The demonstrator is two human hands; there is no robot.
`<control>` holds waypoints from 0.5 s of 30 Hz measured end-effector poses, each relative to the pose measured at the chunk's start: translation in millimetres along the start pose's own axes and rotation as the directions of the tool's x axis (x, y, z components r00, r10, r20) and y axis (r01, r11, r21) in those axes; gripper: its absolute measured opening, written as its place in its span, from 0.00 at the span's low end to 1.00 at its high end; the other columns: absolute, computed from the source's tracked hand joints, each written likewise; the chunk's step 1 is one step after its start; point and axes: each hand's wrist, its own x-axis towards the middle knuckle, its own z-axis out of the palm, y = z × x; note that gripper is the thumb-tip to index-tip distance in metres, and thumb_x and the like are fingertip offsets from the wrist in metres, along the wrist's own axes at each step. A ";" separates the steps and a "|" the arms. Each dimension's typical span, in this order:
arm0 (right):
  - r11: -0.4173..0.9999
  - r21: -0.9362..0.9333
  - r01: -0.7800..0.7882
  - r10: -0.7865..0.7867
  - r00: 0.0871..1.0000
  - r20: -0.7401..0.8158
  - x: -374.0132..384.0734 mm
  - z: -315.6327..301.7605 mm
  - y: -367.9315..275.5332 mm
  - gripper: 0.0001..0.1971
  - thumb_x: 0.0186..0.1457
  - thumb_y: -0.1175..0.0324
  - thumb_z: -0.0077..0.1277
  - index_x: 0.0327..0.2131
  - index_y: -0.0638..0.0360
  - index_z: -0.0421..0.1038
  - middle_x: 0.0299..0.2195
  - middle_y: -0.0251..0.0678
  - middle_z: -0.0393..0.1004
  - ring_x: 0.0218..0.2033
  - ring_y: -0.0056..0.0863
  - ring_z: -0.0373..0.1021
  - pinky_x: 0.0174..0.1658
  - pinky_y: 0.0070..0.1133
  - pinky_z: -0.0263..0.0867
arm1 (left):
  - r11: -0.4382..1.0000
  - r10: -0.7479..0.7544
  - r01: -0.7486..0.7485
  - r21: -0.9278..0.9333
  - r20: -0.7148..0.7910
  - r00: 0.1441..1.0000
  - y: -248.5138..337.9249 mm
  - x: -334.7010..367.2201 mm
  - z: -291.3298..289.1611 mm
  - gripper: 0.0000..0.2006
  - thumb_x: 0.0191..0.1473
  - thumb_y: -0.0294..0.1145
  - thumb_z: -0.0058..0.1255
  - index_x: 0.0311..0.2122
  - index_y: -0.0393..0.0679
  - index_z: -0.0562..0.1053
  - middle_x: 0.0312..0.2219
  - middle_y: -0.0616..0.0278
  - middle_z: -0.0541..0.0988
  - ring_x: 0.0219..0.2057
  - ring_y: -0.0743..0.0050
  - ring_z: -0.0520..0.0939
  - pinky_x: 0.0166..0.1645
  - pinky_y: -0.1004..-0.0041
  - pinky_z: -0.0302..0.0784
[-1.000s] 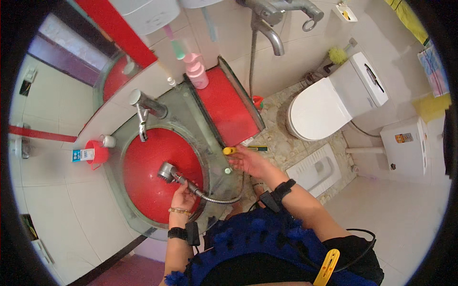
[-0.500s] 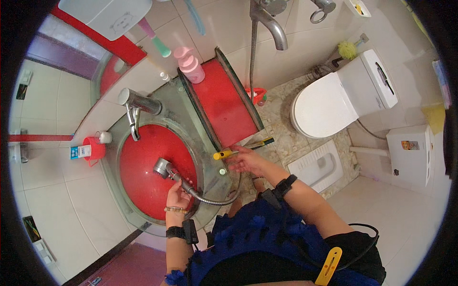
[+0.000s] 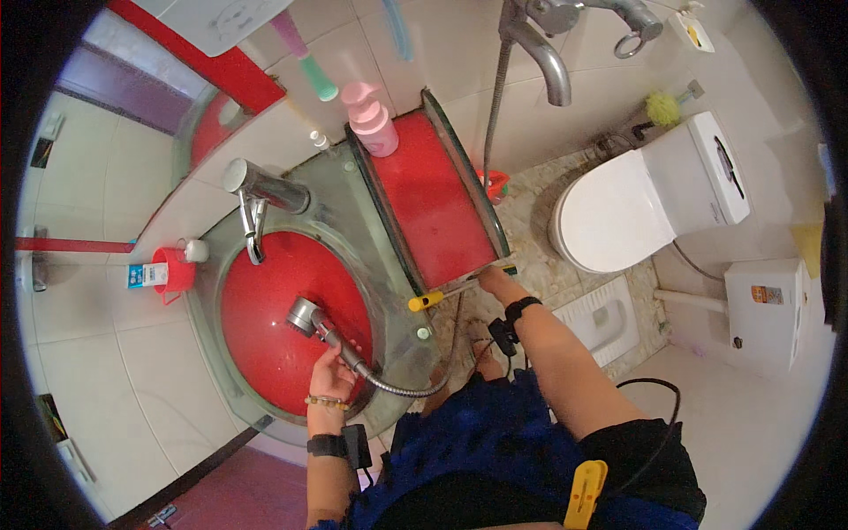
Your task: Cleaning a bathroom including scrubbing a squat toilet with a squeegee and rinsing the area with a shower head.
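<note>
Over the red washbasin point(image 3: 265, 371) my left hand point(image 3: 332, 375) is closed around the handle of a silver shower head point(image 3: 305, 316). The head tilts toward the upper left, above the bowl. Its metal hose point(image 3: 411, 392) curves from the handle to the right. My right hand point(image 3: 499, 281) is at the front end of the red shelf, close to a long thin tool with a yellow handle point(image 3: 426, 302). Its fingers point down and away and are mostly hidden, so whether they grip anything cannot be told. A chrome faucet point(image 3: 265, 190) stands at the basin's far side.
A pink pump bottle point(image 3: 371, 124) stands at the back of the red shelf point(image 3: 433, 199). Right of it are a white toilet point(image 3: 609, 212) and a squat pan point(image 3: 605, 314). A red cup point(image 3: 177, 272) hangs on the left wall. A wall-mounted tap point(image 3: 543, 62) projects at the top.
My right hand has moved right and downward, away from the yellow handle, and its fingers have gone out of sight. My left hand still holds the shower head over the basin. The view has shifted slightly.
</note>
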 end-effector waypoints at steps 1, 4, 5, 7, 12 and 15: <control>0.998 0.060 -0.031 0.030 0.999 0.022 1.2 -5.5 -4.7 0.15 0.51 0.65 0.37 0.41 0.57 0.65 0.33 0.40 0.70 0.33 0.33 0.68 0.32 0.23 0.64 | 1.000 0.002 -0.001 -0.004 0.019 1.000 -1.8 2.4 0.8 0.08 0.46 0.27 0.45 0.34 0.39 0.66 0.30 0.55 0.73 0.34 0.62 0.74 0.41 0.69 0.69; 0.965 0.235 -0.113 0.092 0.991 0.100 16.9 -35.3 -22.9 0.15 0.50 0.65 0.37 0.42 0.57 0.64 0.36 0.42 0.68 0.36 0.35 0.66 0.36 0.24 0.63 | 1.000 -0.003 0.003 0.014 -0.032 0.999 -4.9 6.0 1.1 0.08 0.45 0.27 0.45 0.34 0.40 0.66 0.30 0.55 0.73 0.34 0.61 0.74 0.41 0.69 0.70; 0.947 0.291 -0.139 0.105 0.986 0.130 17.9 -46.1 -26.8 0.16 0.50 0.65 0.37 0.43 0.57 0.64 0.37 0.43 0.67 0.38 0.35 0.66 0.38 0.25 0.63 | 1.000 0.004 -0.004 0.010 -0.035 0.999 -4.0 6.0 1.4 0.08 0.45 0.27 0.45 0.34 0.40 0.66 0.30 0.55 0.73 0.34 0.61 0.74 0.41 0.69 0.70; 0.897 0.388 -0.214 0.146 0.970 0.196 1.4 -57.3 -24.7 0.16 0.50 0.66 0.37 0.43 0.56 0.63 0.40 0.45 0.66 0.40 0.37 0.65 0.40 0.25 0.62 | 1.000 -0.001 0.001 0.008 -0.002 1.000 -5.5 6.6 2.3 0.09 0.45 0.27 0.45 0.34 0.39 0.66 0.30 0.55 0.74 0.33 0.61 0.74 0.41 0.68 0.70; 0.909 0.406 -0.096 0.007 0.977 0.215 -50.5 -122.1 -11.9 0.18 0.50 0.64 0.36 0.44 0.58 0.63 0.42 0.46 0.66 0.41 0.42 0.64 0.41 0.28 0.62 | 1.000 0.018 -0.018 -0.003 0.016 1.000 -1.5 6.7 2.2 0.10 0.44 0.27 0.45 0.34 0.37 0.65 0.30 0.54 0.73 0.33 0.61 0.74 0.41 0.68 0.70; 0.844 0.527 0.099 -0.179 0.978 0.103 -74.3 -95.8 19.3 0.21 0.49 0.59 0.41 0.46 0.59 0.62 0.34 0.38 0.68 0.34 0.29 0.65 0.37 0.20 0.61 | 1.000 0.015 -0.015 -0.009 -0.010 1.000 -1.1 7.0 24.4 0.08 0.45 0.28 0.45 0.33 0.38 0.65 0.28 0.56 0.73 0.31 0.62 0.74 0.38 0.66 0.71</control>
